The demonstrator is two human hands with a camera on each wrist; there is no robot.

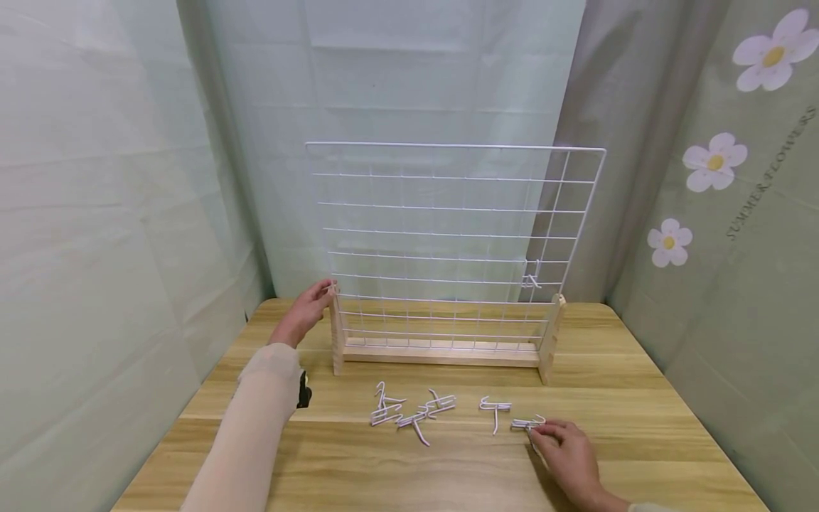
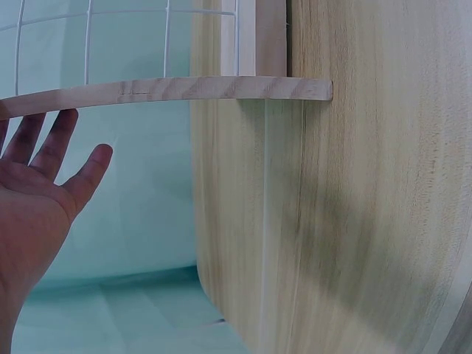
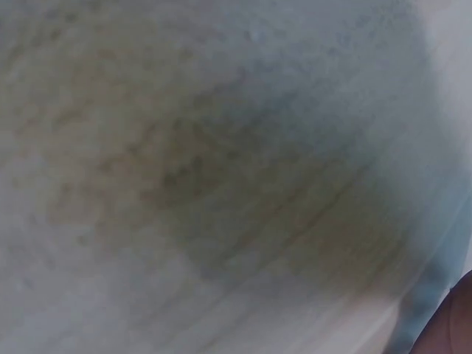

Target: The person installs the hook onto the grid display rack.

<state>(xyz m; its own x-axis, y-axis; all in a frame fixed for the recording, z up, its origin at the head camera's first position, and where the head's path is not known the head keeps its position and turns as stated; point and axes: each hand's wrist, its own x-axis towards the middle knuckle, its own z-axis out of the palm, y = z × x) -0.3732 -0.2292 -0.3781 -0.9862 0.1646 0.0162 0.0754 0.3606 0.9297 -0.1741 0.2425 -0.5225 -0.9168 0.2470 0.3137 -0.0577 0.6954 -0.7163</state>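
Note:
A white wire grid panel (image 1: pixel 448 233) stands upright in a wooden stand (image 1: pixel 441 353). My left hand (image 1: pixel 307 311) touches the stand's left side post (image 1: pixel 337 334) near its top; in the left wrist view its fingertips rest against the wood's outer edge and the thumb stands apart. My right hand (image 1: pixel 566 459) pinches a white metal hook (image 1: pixel 526 424) between thumb and fingers, low over the table at front right. Another white hook (image 1: pixel 530 281) hangs on the grid's lower right. The right wrist view shows only blurred table and part of a finger.
Left of the right hand lies a single white hook (image 1: pixel 495 407). Several more hooks (image 1: pixel 412 419) lie in a loose cluster before the stand on the wooden table (image 1: pixel 358 469). Pale curtains (image 1: pixel 128 213) surround the table at the back and sides.

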